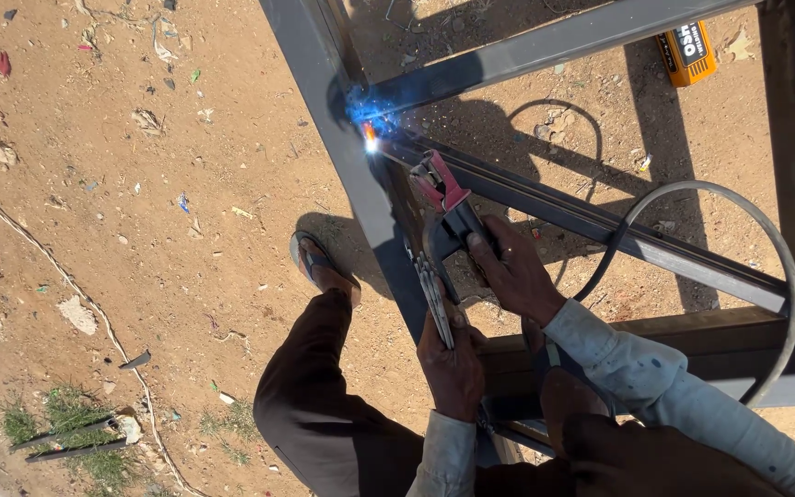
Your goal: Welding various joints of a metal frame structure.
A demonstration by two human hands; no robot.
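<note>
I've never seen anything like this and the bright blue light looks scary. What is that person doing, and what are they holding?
This picture comes from a camera worn on the person's head, looking down at their own hands. The right hand grips a welding holder with a red clamp. Its tip touches a grey metal frame, and that makes the bright spark with blue glow. The left hand holds a bundle of thin welding rods. A black cable loops away from the holder. Below is sandy ground with scraps of litter, the person's sandalled foot, and an orange box lying beyond the frame.
</note>
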